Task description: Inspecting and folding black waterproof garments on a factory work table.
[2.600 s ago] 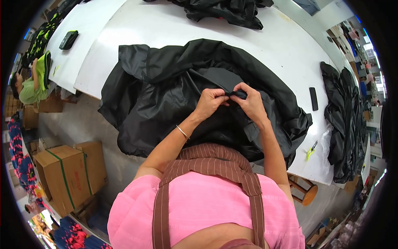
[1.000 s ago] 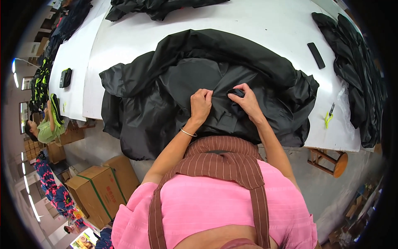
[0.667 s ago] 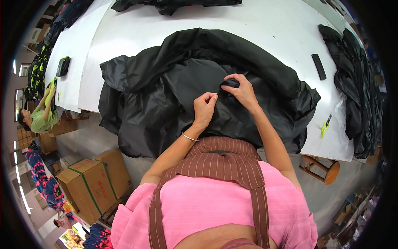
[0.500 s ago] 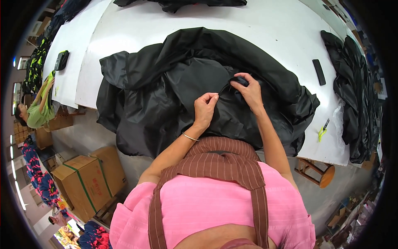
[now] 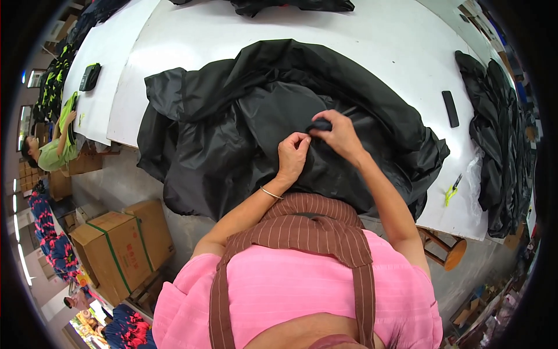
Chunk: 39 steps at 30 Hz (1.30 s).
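A large black garment [image 5: 209, 139] of shiny fabric lies bunched on the white table in front of me, its near side hanging over the edge. Over its middle, my left hand [image 5: 293, 157] is closed, thumb and fingertips pinched together; what they hold is too small to make out. My right hand [image 5: 337, 135] is closed round a small rounded black object [image 5: 319, 124], whose kind I cannot tell. The fingertips of both hands nearly meet just above the cloth.
On the right of the white table [image 5: 372, 46] lie a black flat case [image 5: 450, 109], yellow-handled snips [image 5: 452, 191] and a pile of black garments [image 5: 494, 145]. A wooden stool [image 5: 453, 254] stands below. Cardboard boxes [image 5: 116, 247] stand at lower left; a person in green [image 5: 51, 154] works far left.
My right hand has moved left and slightly down with the black object, closing in on my left hand. The left hand stays pinched and has shifted very little.
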Available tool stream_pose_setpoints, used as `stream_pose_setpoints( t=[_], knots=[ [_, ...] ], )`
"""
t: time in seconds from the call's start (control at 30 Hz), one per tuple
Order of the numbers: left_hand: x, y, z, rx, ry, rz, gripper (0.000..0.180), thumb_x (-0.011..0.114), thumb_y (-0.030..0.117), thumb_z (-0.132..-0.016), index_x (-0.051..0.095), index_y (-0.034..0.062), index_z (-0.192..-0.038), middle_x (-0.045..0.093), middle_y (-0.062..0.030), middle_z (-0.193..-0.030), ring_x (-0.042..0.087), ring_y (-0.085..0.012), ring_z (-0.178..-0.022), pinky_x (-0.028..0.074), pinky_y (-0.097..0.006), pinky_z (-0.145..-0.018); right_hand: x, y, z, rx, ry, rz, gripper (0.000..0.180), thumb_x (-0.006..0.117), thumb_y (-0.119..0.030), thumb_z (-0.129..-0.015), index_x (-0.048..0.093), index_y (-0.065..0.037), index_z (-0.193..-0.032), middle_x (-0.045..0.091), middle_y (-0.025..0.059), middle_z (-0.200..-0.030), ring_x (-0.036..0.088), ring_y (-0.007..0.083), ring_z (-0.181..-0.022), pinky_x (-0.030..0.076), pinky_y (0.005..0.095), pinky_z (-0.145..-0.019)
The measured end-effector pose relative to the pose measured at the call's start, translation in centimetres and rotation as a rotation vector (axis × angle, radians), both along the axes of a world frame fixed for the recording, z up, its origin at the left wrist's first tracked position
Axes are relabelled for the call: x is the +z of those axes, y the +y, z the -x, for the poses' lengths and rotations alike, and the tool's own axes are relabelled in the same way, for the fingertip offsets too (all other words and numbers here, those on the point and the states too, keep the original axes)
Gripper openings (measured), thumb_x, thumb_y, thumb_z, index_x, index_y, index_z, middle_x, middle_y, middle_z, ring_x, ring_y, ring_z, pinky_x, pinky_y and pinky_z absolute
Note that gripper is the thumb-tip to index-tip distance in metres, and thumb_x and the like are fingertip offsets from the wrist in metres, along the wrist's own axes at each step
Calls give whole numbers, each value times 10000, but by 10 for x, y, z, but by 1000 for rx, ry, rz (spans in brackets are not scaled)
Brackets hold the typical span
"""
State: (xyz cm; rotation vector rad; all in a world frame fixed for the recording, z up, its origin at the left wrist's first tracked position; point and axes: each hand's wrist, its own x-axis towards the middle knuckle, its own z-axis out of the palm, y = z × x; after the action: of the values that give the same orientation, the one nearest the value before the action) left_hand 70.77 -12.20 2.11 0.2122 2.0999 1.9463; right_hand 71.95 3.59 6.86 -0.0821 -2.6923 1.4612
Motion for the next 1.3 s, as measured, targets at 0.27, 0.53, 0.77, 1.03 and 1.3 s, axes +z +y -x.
stream_pose_setpoints(
  t=[0.27,0.53,0.77,1.03,1.3],
  knots=[
    [17,2,61,-573,2,158,107,638,71,-820,666,4,-899,638,-40,-726,588,-114,-667,473,-258,-628,-18,21,6,-244,-250,124,331,762,-212,-721,625,-36,-967,665,179,-913,651,272,-881,492,344,-770],
    [34,27,132,-737,593,1073,540,789,245,-675,578,171,-1167,518,-54,-1165,463,-290,-1156,381,-531,-907,-27,-3,-16,-330,-176,32,295,727,-81,-716,585,-67,-975,615,144,-990,602,325,-938,474,378,-805],
    [22,3,151,-665,365,724,319,780,189,-673,616,55,-913,591,-93,-908,595,-296,-895,469,-392,-771,-13,4,-18,-355,-209,245,270,715,-42,-732,578,-61,-964,614,90,-924,593,176,-873,466,283,-780],
    [25,-5,127,-417,699,378,198,753,-2,-651,580,-16,-747,534,-122,-722,557,-294,-684,437,-351,-607,10,8,45,-368,130,287,324,724,-103,-752,561,-50,-1027,622,87,-892,601,167,-831,475,283,-751],
    [11,-11,121,-328,786,270,213,739,-36,-625,549,-6,-716,517,-113,-712,544,-291,-708,435,-368,-602,-25,5,49,-138,-9,99,263,715,-25,-710,567,-35,-927,615,142,-891,612,319,-836,480,346,-723]
  ],
)
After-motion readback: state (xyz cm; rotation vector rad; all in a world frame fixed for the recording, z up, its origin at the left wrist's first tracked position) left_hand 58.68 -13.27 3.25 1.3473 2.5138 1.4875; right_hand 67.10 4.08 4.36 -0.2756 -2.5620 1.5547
